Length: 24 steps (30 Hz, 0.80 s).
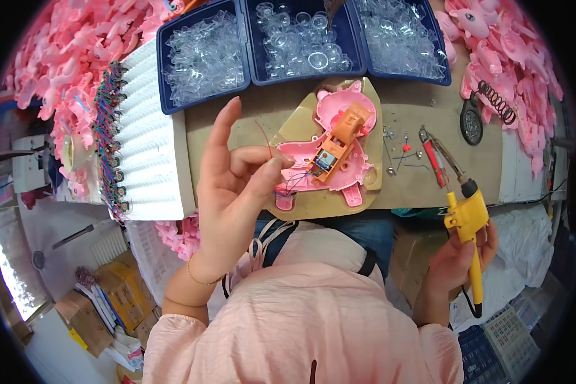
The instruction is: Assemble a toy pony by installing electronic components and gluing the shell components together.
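My left hand is closed in a pinch, thumb against index finger, on a thin reddish wire; another finger points up. Just right of it, a pink animal-shaped toy shell half lies inner side up in a tan holder. An orange plastic mechanism with a small circuit board sits in the shell, and thin dark blue wires run from it toward my fingertips. My right hand grips a yellow soldering gun near the table's front edge, its tip pointing up and left, apart from the toy.
Blue bins of clear plastic parts stand at the back. Pink shells are heaped at far left and far right. A white ribbed tray carries wired components. Small metal bits and a black coil lie to the right.
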Tool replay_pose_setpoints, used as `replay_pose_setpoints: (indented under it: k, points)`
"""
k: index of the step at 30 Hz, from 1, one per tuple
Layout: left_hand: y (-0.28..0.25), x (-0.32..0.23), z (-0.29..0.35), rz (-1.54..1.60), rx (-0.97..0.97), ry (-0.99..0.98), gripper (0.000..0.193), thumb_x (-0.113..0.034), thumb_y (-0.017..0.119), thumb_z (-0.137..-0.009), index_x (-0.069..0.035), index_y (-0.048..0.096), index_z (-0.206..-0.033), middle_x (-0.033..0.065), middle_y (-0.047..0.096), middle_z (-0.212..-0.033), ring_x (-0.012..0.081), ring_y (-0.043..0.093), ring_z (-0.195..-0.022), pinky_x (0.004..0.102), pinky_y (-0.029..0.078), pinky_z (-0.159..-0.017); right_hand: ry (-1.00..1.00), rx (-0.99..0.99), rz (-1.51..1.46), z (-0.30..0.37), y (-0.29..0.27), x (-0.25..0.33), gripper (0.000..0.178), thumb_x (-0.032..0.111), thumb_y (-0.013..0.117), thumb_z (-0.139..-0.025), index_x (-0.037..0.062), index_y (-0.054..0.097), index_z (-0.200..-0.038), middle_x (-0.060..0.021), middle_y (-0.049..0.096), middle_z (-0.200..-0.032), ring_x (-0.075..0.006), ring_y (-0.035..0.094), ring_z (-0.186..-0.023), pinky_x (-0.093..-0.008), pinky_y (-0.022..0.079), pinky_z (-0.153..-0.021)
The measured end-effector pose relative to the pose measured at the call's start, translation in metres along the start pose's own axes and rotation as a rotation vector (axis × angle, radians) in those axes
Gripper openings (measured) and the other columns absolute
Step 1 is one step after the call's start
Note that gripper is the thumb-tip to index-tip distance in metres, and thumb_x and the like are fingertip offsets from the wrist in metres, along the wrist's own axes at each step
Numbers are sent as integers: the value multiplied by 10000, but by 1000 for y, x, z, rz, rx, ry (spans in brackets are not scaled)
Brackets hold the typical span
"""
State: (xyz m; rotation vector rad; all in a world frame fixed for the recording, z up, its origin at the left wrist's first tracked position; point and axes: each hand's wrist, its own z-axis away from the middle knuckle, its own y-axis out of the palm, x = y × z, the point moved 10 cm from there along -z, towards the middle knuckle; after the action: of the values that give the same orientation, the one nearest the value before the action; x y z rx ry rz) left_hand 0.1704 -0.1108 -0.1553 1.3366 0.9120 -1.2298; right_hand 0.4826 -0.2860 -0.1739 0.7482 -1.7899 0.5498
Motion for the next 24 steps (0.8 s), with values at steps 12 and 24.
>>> replay_pose_setpoints:
  k: [12,24]
  points:
    - [91,-5,-41,-1037,559,401,115,-77,623,-746,-17,631,-844,145,588,-961,316,575,-816,372,467,-738,66,-65,-16,-16,0,-9,472,204,539,-849,-9,369,-1234,-167,504,-1139,-213,559,-970,-287,500,-770]
    - [31,10,-13,-695,203,81,95,-72,631,-760,-48,644,-851,70,601,-795,239,560,-808,338,450,-699,46,162,7,-11,40,10,551,293,623,-822,18,380,-1233,-127,510,-1136,-218,556,-968,-320,490,-773]
